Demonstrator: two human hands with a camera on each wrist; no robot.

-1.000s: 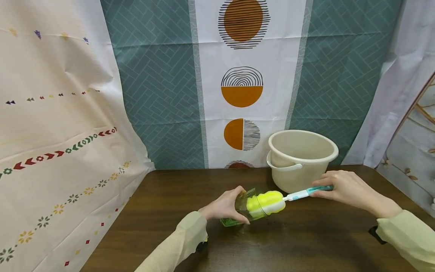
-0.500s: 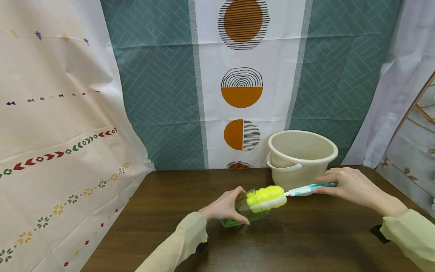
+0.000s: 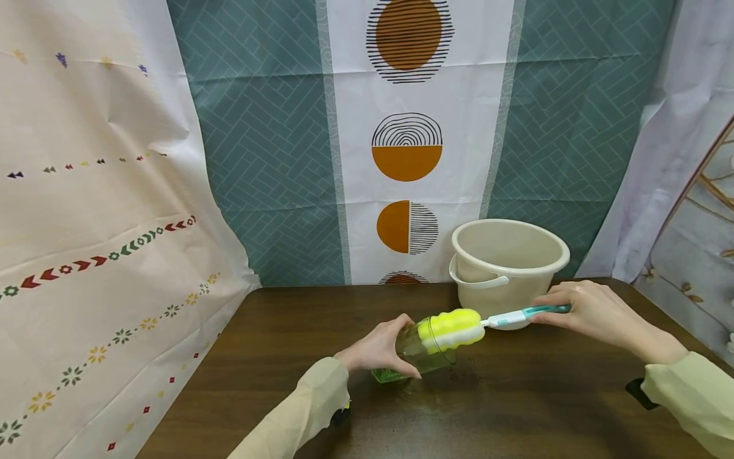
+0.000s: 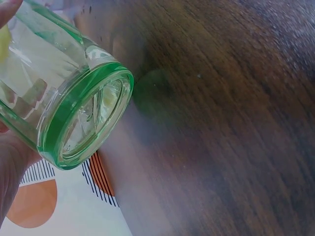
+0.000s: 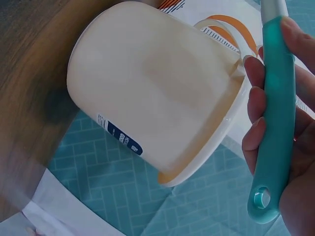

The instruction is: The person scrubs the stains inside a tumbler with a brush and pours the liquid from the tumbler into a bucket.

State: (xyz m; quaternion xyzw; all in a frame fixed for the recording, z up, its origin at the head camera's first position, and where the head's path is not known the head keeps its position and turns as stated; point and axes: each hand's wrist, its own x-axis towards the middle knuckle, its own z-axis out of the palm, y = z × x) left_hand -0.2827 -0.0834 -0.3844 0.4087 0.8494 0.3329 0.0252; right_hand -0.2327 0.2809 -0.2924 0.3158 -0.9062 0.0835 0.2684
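Note:
My left hand (image 3: pixel 384 347) grips a clear, green-tinted glass (image 3: pixel 410 363), tilted on its side with its mouth toward the right. In the left wrist view the thick green base of the glass (image 4: pixel 88 115) faces the camera. A bottle brush (image 3: pixel 453 330) has its yellow and white sponge head partly inside the glass mouth, the rest sticking out. My right hand (image 3: pixel 593 319) holds the brush by its teal and white handle. Up close in the right wrist view, fingers and thumb wrap round the teal handle (image 5: pixel 275 118), which has a hole at its end.
A cream bucket (image 3: pixel 507 274) with a white carrying handle stands at the back right of the dark wooden table (image 3: pixel 298 331), just behind the brush. A patterned cloth (image 3: pixel 407 153) hangs behind the table. Pale cloth hangs at both sides.
The brush and my right hand have shifted right and slightly up, so more of the sponge shows outside the glass. My left hand and the glass stay almost still.

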